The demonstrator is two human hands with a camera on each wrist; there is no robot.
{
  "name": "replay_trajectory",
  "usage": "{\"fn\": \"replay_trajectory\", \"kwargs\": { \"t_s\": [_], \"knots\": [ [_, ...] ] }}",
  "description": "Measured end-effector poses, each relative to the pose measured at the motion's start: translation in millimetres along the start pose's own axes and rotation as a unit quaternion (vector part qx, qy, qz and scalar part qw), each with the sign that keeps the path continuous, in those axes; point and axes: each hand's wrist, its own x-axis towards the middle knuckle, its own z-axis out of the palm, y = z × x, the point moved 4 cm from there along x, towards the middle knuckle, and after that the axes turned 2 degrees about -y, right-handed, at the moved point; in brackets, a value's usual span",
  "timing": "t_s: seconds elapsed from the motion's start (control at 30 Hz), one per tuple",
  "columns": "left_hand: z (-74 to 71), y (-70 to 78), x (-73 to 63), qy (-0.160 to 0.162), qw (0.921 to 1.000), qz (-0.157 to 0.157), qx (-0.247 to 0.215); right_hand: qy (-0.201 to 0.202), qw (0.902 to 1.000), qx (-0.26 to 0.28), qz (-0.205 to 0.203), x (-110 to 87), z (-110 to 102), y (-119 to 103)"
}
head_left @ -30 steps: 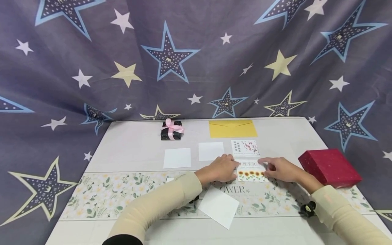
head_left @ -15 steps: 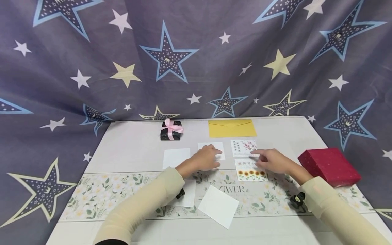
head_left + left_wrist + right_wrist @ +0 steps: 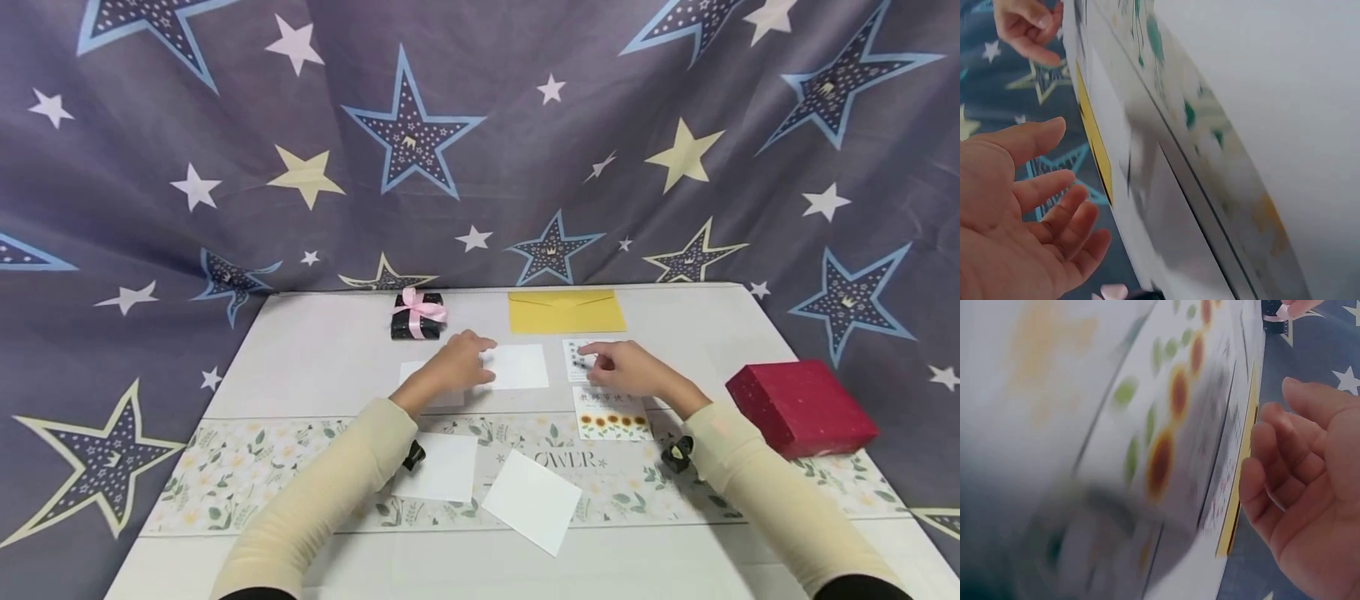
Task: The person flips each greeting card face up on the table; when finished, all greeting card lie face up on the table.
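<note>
My left hand [image 3: 456, 363] hovers with loosely spread fingers at the left edge of a blank white card [image 3: 517, 367], partly covering another white card [image 3: 450, 399]. Its palm and relaxed fingers show in the left wrist view, holding nothing. My right hand [image 3: 632, 368] hangs over a printed blossom card [image 3: 573, 364], hiding most of it, and its fingers are bent loosely around nothing in the right wrist view. Just below lies a card with a row of sunflowers [image 3: 611, 423]. Two more blank white cards [image 3: 442, 471] lie nearer me, one of them turned at an angle.
At the back of the table stand a small black gift box [image 3: 417, 321] with a pink ribbon and a yellow envelope [image 3: 566, 312]. A dark red box [image 3: 806, 408] sits at the right edge. A starry curtain [image 3: 480, 150] hangs behind and beside the table.
My left hand has left the sunflower card and moved left past the blank card. My right hand has shifted up and left from the sunflower card to over the blossom card.
</note>
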Motion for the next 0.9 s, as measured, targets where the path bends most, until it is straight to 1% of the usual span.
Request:
{"fn": "replay_trajectory", "kwargs": {
  "t_s": [0.1, 0.2, 0.37, 0.5, 0.6, 0.9],
  "knots": [
    [-1.4, -12.7, 4.1, 0.003, 1.0000, -0.004, 0.007, -0.001, 0.9996, 0.024, 0.011, 11.9, 5.7, -3.5],
    [1.8, -23.9, 8.4, 0.002, 0.9999, -0.011, 0.011, -0.004, 0.9993, 0.033, 0.013, 24.0, 10.9, -9.5],
    [10.3, -35.3, 14.5, 0.000, 0.9995, -0.027, 0.014, 0.009, 0.9989, 0.042, 0.022, 43.5, 15.9, -17.7],
    [14.4, -37.1, 16.8, -0.006, 0.9989, -0.032, 0.034, 0.010, 0.9969, 0.062, 0.049, 53.8, 21.9, -18.3],
    [15.0, -34.5, 16.8, -0.011, 0.9983, -0.037, 0.043, 0.004, 0.9954, 0.072, 0.063, 58.7, 25.8, -19.5],
    [16.2, -28.6, 14.3, -0.008, 0.9962, -0.056, 0.067, -0.006, 0.9917, 0.063, 0.112, 65.4, 29.2, -21.2]
  ]
}}
